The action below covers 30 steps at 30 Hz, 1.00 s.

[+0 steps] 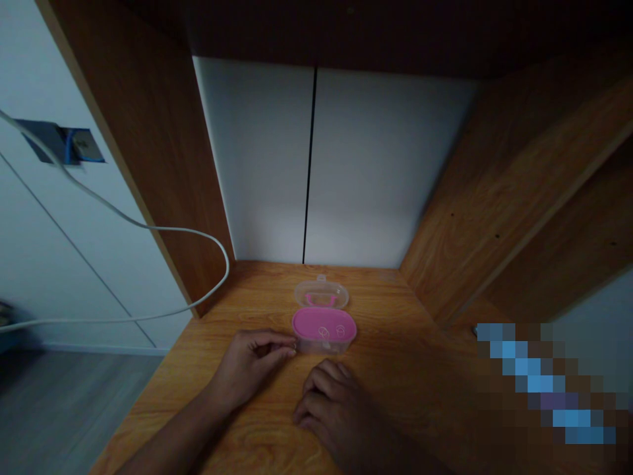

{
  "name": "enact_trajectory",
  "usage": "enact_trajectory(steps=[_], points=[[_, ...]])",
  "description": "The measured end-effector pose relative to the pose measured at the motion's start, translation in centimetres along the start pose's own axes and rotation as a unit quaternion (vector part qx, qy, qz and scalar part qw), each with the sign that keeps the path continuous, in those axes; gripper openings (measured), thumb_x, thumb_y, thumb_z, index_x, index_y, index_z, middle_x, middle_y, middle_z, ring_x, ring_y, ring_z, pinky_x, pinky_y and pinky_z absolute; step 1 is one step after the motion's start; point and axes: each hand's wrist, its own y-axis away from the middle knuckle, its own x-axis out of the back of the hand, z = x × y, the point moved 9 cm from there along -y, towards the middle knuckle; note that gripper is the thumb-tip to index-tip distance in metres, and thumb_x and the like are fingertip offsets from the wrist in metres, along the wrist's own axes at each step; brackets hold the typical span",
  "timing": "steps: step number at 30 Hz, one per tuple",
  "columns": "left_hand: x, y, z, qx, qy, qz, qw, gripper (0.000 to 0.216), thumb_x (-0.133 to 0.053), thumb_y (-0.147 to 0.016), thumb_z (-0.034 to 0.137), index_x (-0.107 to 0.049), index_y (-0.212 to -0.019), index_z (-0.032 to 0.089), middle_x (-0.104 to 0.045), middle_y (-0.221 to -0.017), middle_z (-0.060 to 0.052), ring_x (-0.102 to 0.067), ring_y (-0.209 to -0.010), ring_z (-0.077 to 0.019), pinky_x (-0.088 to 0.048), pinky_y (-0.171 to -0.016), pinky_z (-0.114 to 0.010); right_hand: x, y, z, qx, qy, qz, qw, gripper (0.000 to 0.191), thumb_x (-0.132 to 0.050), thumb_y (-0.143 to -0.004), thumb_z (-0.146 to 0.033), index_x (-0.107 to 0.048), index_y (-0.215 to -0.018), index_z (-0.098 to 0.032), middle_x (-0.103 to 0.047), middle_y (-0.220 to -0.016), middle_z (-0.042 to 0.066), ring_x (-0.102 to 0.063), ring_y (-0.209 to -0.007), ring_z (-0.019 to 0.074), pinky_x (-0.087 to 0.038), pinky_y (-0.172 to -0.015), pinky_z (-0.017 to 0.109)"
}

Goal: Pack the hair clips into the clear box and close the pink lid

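Note:
A small oval clear plastic box stands on the wooden surface, with a pink inner tray at its top. Two small pale ring-shaped items lie on the pink tray. Behind it the box's clear lid, which has a pink handle, lies tipped back. My left hand is at the box's left front corner, thumb and fingers pinched together at a tiny light thing I cannot make out. Just in front of the box rests my right hand, its fingers curled in; whatever may be inside is hidden.
Wooden side panels rise on the left and right, with a white back panel between them. A white cable loops in from the left, over the surface's left edge. A pixelated blue patch covers the right side.

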Motion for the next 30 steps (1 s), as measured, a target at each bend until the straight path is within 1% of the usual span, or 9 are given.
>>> enact_trajectory(steps=[4,7,12,15,21,23,26,28,30], points=[[0.2,0.1,0.1,0.005,0.013,0.013,1.000,0.013,-0.077,-0.076,0.027,-0.081,-0.087,0.022,-0.080,-0.088,-0.004,-0.075,-0.081,-0.0207,-0.059,-0.076,-0.027,-1.0,0.0,0.0,0.011,0.035,-0.005,0.999,0.012,-0.068,-0.090,-0.037,-0.068,-0.090,-0.025,-0.064,-0.098,-0.001,-0.053,-0.098,0.0172,-0.042,-0.084,0.030],[0.0,0.2,0.3,0.000,0.029,0.007,1.000,0.014,-0.075,-0.078,0.026,-0.080,-0.090,0.021,-0.080,-0.091,-0.005,-0.075,-0.083,-0.0211,-0.060,-0.079,-0.029,-0.3,-0.1,-0.5,0.022,0.023,0.016,0.999,0.012,-0.063,-0.094,-0.031,-0.066,-0.088,-0.022,-0.065,-0.098,0.001,-0.055,-0.098,0.0178,-0.044,-0.086,0.031],[-0.5,0.4,0.9,-0.019,0.017,-0.016,1.000,0.016,-0.072,-0.081,0.025,-0.080,-0.096,0.024,-0.080,-0.094,-0.004,-0.075,-0.084,-0.0208,-0.060,-0.080,-0.030,3.4,0.3,-0.7,0.025,-0.113,0.133,0.984,0.015,-0.051,-0.099,-0.018,-0.063,-0.090,-0.019,-0.067,-0.089,0.003,-0.061,-0.087,0.0160,-0.050,-0.078,0.028],[-0.6,0.6,1.4,-0.032,0.019,-0.005,0.999,0.016,-0.073,-0.081,0.024,-0.080,-0.095,0.024,-0.080,-0.092,-0.004,-0.075,-0.082,-0.0205,-0.060,-0.077,-0.030,5.2,1.1,0.2,0.011,-0.161,0.217,0.963,0.014,-0.053,-0.096,-0.018,-0.066,-0.092,-0.021,-0.068,-0.085,0.003,-0.063,-0.082,0.0155,-0.052,-0.075,0.028],[-1.1,0.9,3.3,-0.088,-0.011,-0.011,0.996,0.015,-0.073,-0.081,0.022,-0.080,-0.094,0.024,-0.079,-0.087,-0.003,-0.074,-0.076,-0.0184,-0.058,-0.072,-0.026,5.7,1.9,3.0,-0.077,-0.220,0.285,0.930,0.014,-0.065,-0.088,-0.020,-0.075,-0.095,-0.027,-0.076,-0.092,0.002,-0.071,-0.088,0.0176,-0.056,-0.083,0.031],[-1.1,1.0,3.7,-0.105,-0.017,-0.007,0.994,0.013,-0.074,-0.081,0.022,-0.080,-0.093,0.024,-0.079,-0.084,-0.003,-0.073,-0.074,-0.0180,-0.057,-0.070,-0.026,5.4,2.1,4.2,-0.132,-0.258,0.297,0.910,0.011,-0.070,-0.085,-0.026,-0.078,-0.093,-0.028,-0.078,-0.094,0.003,-0.072,-0.089,0.0198,-0.058,-0.084,0.033],[-1.0,1.3,4.0,-0.125,-0.018,0.005,0.992,0.011,-0.075,-0.081,0.022,-0.080,-0.090,0.024,-0.078,-0.082,-0.004,-0.072,-0.072,-0.0177,-0.057,-0.069,-0.026,4.9,3.1,6.2,-0.225,-0.339,0.338,0.849,0.015,-0.078,-0.077,-0.034,-0.079,-0.090,-0.026,-0.079,-0.090,0.004,-0.074,-0.083,0.0223,-0.061,-0.079,0.035],[-0.8,1.5,4.2,-0.137,-0.016,0.016,0.990,0.009,-0.077,-0.079,0.023,-0.080,-0.088,0.023,-0.078,-0.081,-0.004,-0.072,-0.072,-0.0180,-0.056,-0.068,-0.027,4.5,3.6,7.1,-0.265,-0.384,0.357,0.809,0.020,-0.081,-0.071,-0.037,-0.080,-0.086,-0.024,-0.079,-0.086,0.006,-0.075,-0.079,0.0237,-0.062,-0.077,0.037],[-0.6,1.7,4.4,-0.147,-0.010,0.025,0.989,0.008,-0.079,-0.077,0.023,-0.079,-0.086,0.022,-0.077,-0.079,-0.004,-0.071,-0.071,-0.0186,-0.056,-0.067,-0.028,4.3,3.8,7.6,-0.289,-0.409,0.360,0.787,0.022,-0.084,-0.067,-0.040,-0.080,-0.081,-0.023,-0.079,-0.083,0.006,-0.075,-0.078,0.0249,-0.063,-0.075,0.038]])
